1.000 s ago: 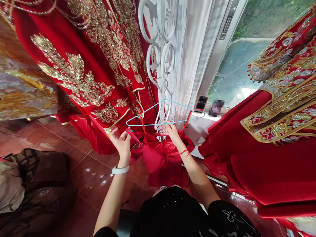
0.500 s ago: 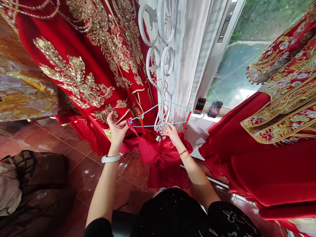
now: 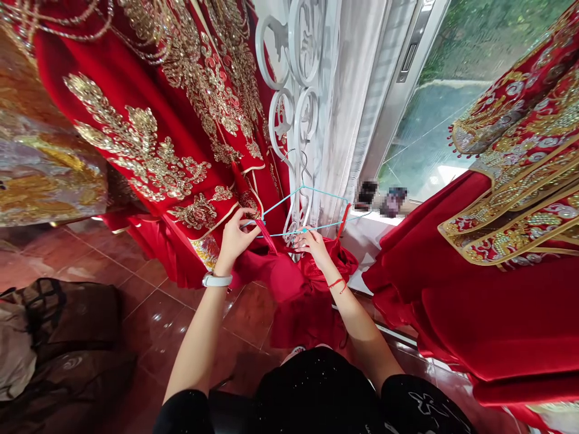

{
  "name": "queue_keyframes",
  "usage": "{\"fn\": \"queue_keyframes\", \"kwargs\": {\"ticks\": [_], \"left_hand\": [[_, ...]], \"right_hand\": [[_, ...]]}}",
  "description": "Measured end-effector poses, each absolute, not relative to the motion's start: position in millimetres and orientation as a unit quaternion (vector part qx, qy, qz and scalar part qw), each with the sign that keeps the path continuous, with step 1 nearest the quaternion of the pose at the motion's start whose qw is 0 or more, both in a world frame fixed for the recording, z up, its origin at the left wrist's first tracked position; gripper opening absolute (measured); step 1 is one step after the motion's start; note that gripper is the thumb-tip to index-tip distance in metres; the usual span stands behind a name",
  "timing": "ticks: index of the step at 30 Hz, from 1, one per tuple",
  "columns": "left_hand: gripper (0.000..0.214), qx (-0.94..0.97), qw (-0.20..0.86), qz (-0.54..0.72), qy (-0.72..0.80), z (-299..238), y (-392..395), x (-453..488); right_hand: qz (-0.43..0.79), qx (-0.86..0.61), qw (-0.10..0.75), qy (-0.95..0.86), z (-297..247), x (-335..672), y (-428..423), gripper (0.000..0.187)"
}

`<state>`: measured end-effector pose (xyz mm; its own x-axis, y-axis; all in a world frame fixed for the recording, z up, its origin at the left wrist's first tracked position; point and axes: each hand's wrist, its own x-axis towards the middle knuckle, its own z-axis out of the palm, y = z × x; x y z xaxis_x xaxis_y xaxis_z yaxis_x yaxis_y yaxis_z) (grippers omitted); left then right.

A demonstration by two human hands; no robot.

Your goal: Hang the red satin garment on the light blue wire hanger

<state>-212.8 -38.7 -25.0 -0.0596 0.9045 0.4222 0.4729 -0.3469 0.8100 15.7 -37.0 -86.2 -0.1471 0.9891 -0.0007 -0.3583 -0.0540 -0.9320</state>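
A thin light-blue clothes hanger (image 3: 283,199) hangs by its hook in front of a white scrollwork stand. My left hand (image 3: 239,236) is closed at the hanger's left end, its fingers pinching the strap (image 3: 266,234) of a red garment (image 3: 289,277). With thumb and fingers, my right hand (image 3: 312,244) pinches the middle of the hanger's lower bar. A second red strap (image 3: 344,222) loops over the hanger's right end. Below the bar the garment droops in loose folds between my forearms.
Red gowns with gold embroidery (image 3: 145,144) hang on the left, and another embroidered red outfit (image 3: 511,211) on the right. The white scrollwork stand (image 3: 304,114) rises ahead beside a window (image 3: 434,138). Dark bags (image 3: 72,319) lie on the tiled floor (image 3: 158,307) at lower left.
My left hand has moved right, bringing the pinched strap inward along the hanger. The garment's left side has shifted right with it. My right hand stays on the lower bar.
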Motion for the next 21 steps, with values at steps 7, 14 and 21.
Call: {"fn": "queue_keyframes", "kwargs": {"ticks": [7, 14, 21], "left_hand": [[0.031, 0.665, 0.224, 0.464, 0.541, -23.1, -38.7, -218.2], [0.032, 0.682, 0.231, 0.457, 0.522, -22.4, -35.4, -220.6], [0.030, 0.674, 0.237, 0.470, 0.518, -30.3, -24.4, -223.7]], "right_hand": [[0.602, -0.411, 0.483, -0.486, -100.3, 64.2, -51.7, 0.033], [0.342, -0.649, 0.494, -0.467, -176.9, 168.5, -46.8, 0.032], [0.353, -0.676, 0.341, -0.550, -211.9, 179.8, -40.1, 0.008]]}}
